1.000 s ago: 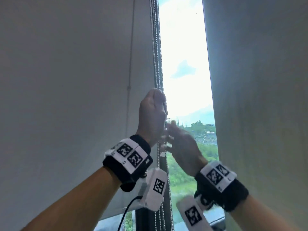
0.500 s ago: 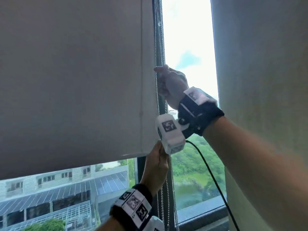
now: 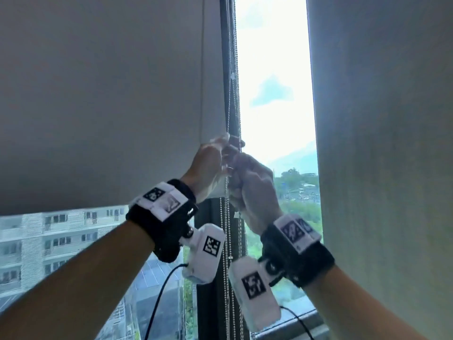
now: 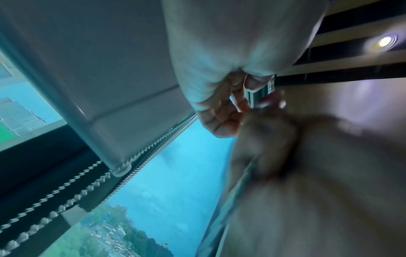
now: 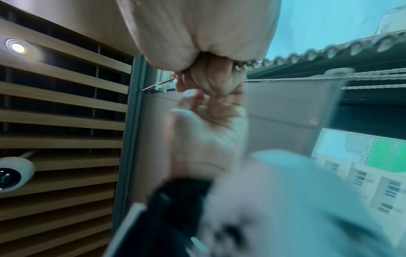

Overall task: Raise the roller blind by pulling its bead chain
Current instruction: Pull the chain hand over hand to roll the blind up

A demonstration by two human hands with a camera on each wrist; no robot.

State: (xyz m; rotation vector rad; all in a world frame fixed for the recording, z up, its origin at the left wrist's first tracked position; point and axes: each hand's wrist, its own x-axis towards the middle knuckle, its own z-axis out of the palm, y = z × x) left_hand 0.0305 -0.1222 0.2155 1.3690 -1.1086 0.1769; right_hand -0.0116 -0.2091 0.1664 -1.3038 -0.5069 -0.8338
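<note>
The grey roller blind point(image 3: 110, 106) covers the left window, its bottom bar point(image 4: 94, 139) above the lower pane. The bead chain point(image 3: 229, 106) hangs along the dark mullion at the blind's right edge. My right hand point(image 3: 252, 185) grips the chain in a fist point(image 5: 211, 78), and the beads run out of it point(image 5: 307, 53). My left hand point(image 3: 210, 163) is just left of it and slightly higher, with fingers point(image 4: 219, 111) loosely curled beside the chain and no grip showing. The chain's loose strands point(image 4: 87, 187) hang below both hands.
A second grey blind point(image 3: 380, 143) hangs close on the right. The dark mullion point(image 3: 208, 290) and window sill point(image 3: 294, 325) lie below the hands. Overhead are a slatted wooden ceiling with a spotlight point(image 5: 16, 47) and a white camera point(image 5: 13, 173). Wrist-camera cables point(image 3: 159, 298) dangle.
My right hand has come down the chain from high up to beside the left. My left hand has risen from below. More window shows under the blind than one second ago.
</note>
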